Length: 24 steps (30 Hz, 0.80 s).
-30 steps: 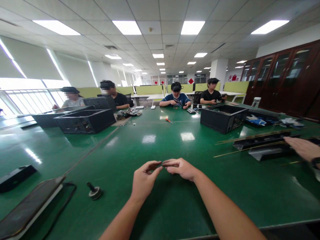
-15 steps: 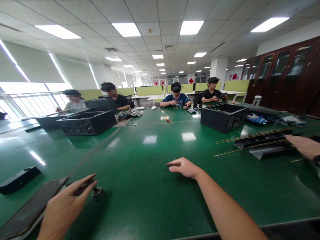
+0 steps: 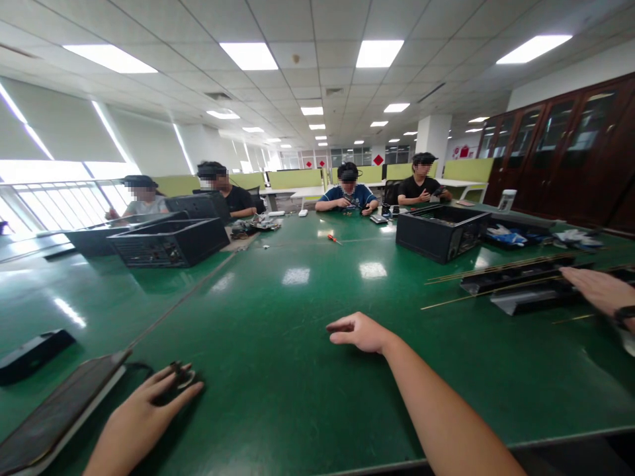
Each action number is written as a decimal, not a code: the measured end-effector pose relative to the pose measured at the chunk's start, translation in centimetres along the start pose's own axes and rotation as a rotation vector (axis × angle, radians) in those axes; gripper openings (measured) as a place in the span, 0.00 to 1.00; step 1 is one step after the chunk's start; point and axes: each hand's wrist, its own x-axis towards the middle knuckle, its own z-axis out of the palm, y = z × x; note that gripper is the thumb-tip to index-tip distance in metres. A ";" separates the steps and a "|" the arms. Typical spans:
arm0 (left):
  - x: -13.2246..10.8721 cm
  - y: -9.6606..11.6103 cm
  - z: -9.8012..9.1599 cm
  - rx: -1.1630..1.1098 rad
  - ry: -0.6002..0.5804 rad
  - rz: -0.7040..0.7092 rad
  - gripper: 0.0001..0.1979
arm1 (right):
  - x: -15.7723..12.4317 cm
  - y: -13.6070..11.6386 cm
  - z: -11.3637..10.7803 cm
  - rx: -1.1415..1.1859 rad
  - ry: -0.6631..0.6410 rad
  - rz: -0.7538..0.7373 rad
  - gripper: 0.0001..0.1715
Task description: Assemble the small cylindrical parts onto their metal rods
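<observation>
At the lower left, my left hand point(image 3: 143, 416) has its thumb and fingers closed around a small dark part with a round, ring-like end point(image 3: 184, 378). Fingers hide much of the part, so its exact kind does not show. My right hand point(image 3: 364, 332) is over the middle of the green table point(image 3: 278, 403), palm down. Its fingers stretch left, with the thumb apart from them, and nothing shows between them. Beside my left hand lies a flat, dark-topped slab with a pale edge point(image 3: 59, 413). A black cable point(image 3: 141, 365) shows behind that hand.
Another person's hand point(image 3: 595, 287) with a dark wristband reaches in over black metal channels point(image 3: 526, 297) and thin brass-coloured rods. Open computer cases point(image 3: 169, 241) stand left and right point(image 3: 439, 235). An orange screwdriver point(image 3: 333, 238) lies farther back. Several people sit across the table.
The round-ended part in my left hand has tipped up, its ring now facing me. That hand has shifted slightly right and down. My right hand has hardly moved.
</observation>
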 end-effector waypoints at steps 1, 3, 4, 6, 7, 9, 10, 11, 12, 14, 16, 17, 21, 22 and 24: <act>0.0 0.2 0.1 -0.014 -0.063 -0.009 0.16 | 0.0 0.1 0.0 0.004 -0.001 0.002 0.32; 0.0 1.1 0.2 -0.055 -0.120 0.001 0.17 | 0.2 0.3 0.1 0.028 0.005 0.007 0.34; 0.1 2.0 0.4 -0.088 -0.111 0.035 0.18 | 0.2 0.4 0.2 0.052 0.015 0.011 0.36; 0.4 4.6 0.8 -0.183 -0.094 0.166 0.21 | 0.3 0.6 0.2 0.106 0.052 0.009 0.45; 0.5 6.4 1.2 -0.232 -0.104 0.243 0.22 | 0.4 0.7 0.2 0.129 0.078 0.001 0.49; 0.7 10.4 2.0 -0.309 -0.154 0.401 0.23 | 0.3 0.7 0.1 0.146 0.135 -0.028 0.54; 0.8 12.6 2.5 -0.340 -0.168 0.481 0.23 | 0.3 0.7 0.0 0.136 0.164 -0.043 0.55; 0.8 14.7 3.1 -0.357 -0.204 0.578 0.22 | 0.2 0.6 -0.1 0.113 0.187 -0.055 0.55; 0.8 16.6 3.7 -0.368 -0.226 0.653 0.19 | 0.0 0.6 -0.2 0.077 0.208 -0.062 0.56; 0.7 19.5 5.0 -0.386 -0.257 0.741 0.15 | -0.2 0.6 -0.4 -0.018 0.241 -0.062 0.56; 0.5 21.0 6.3 -0.435 -0.266 0.764 0.13 | -0.4 0.6 -0.4 -0.113 0.257 -0.054 0.54; 0.3 21.2 6.9 -0.471 -0.271 0.764 0.12 | -0.5 0.6 -0.2 -0.153 0.260 -0.052 0.52; -0.1 20.4 8.1 -0.592 -0.336 0.765 0.13 | -0.4 0.2 0.5 -0.269 0.258 -0.085 0.45; -0.2 20.1 8.1 -0.611 -0.356 0.767 0.12 | -0.3 0.1 0.6 -0.305 0.261 -0.097 0.41; -0.2 19.8 7.9 -0.639 -0.377 0.765 0.12 | -0.3 -0.2 0.7 -0.407 0.264 -0.124 0.30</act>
